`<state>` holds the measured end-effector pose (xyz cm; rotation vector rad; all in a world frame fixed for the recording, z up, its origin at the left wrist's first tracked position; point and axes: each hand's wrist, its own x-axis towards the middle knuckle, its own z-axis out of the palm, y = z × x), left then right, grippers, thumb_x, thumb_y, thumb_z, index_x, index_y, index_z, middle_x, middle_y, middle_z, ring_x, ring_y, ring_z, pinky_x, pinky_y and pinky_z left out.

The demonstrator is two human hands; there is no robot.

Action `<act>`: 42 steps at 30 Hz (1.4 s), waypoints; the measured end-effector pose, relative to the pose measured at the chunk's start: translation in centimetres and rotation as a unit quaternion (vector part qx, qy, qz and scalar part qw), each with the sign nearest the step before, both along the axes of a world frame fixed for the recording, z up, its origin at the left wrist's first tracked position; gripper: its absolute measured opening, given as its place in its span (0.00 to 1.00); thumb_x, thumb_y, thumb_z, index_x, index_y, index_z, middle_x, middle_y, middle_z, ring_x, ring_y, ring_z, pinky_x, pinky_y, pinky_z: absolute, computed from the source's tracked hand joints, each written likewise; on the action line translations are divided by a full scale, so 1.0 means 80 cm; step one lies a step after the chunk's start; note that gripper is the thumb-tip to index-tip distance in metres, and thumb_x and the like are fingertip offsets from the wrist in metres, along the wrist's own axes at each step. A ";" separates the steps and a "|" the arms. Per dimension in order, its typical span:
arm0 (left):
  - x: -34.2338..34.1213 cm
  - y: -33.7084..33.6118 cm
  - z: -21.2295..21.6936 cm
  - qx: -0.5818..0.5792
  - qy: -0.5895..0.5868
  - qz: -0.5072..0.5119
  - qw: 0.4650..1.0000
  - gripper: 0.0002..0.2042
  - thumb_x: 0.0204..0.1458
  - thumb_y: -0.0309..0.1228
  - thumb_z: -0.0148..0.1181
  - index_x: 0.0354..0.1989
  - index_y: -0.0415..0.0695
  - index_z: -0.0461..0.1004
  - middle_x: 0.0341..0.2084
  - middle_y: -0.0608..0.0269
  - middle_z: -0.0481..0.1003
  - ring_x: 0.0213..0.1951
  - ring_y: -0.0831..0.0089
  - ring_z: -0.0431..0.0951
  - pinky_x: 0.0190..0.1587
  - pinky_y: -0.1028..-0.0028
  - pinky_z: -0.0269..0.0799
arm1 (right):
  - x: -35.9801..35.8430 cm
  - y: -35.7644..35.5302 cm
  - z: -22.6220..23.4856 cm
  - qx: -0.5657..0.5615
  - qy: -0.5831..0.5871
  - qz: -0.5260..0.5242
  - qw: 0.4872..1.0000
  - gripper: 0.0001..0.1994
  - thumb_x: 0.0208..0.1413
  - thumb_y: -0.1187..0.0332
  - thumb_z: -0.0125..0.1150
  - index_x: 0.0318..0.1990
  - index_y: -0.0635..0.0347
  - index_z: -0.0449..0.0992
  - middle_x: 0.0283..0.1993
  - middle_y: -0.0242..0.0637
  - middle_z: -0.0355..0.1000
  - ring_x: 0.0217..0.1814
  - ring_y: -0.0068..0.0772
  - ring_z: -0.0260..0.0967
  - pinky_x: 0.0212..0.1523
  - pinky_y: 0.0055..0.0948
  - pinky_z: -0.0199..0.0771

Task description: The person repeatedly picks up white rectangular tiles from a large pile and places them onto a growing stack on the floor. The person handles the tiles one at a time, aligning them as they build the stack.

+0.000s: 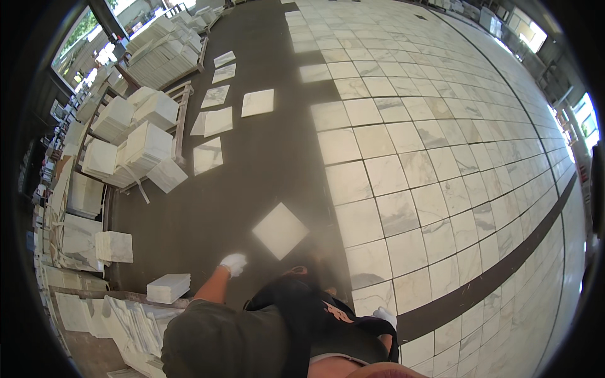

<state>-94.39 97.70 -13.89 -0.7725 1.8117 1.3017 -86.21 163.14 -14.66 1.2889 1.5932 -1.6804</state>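
Note:
My left hand [234, 264], in a white glove, is held out beside my body over the dark floor. Nothing shows in it, but its fingers are too small and blurred to read. A single white square tile [280, 231] lies turned like a diamond on the floor, ahead and to the right of that hand, apart from it. My right hand [384, 316], also in a white glove, is low at my right side, close to the edge of the laid-out marble tiles [372, 257]. Part of it is hidden by my dark clothing, and its fingers cannot be made out.
Rows of white, grey-veined tiles cover the floor to the right, crossed by a dark strip [463, 296]. Several loose tiles [258, 103] lie far left of them. Wooden pallets with stacked tiles [148, 142] line the left side. A small tile stack [168, 288] stands near my left arm.

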 end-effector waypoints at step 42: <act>0.609 -0.067 0.050 -0.131 0.048 0.142 0.980 0.11 0.61 0.29 0.56 0.50 0.56 0.75 0.33 0.70 0.77 0.36 0.71 0.77 0.39 0.70 0.73 | -0.190 -0.399 0.020 -0.024 -0.029 0.567 0.823 0.14 0.61 0.64 0.62 0.50 0.61 0.78 0.30 0.27 0.70 0.26 0.24 0.71 0.23 0.28 0.70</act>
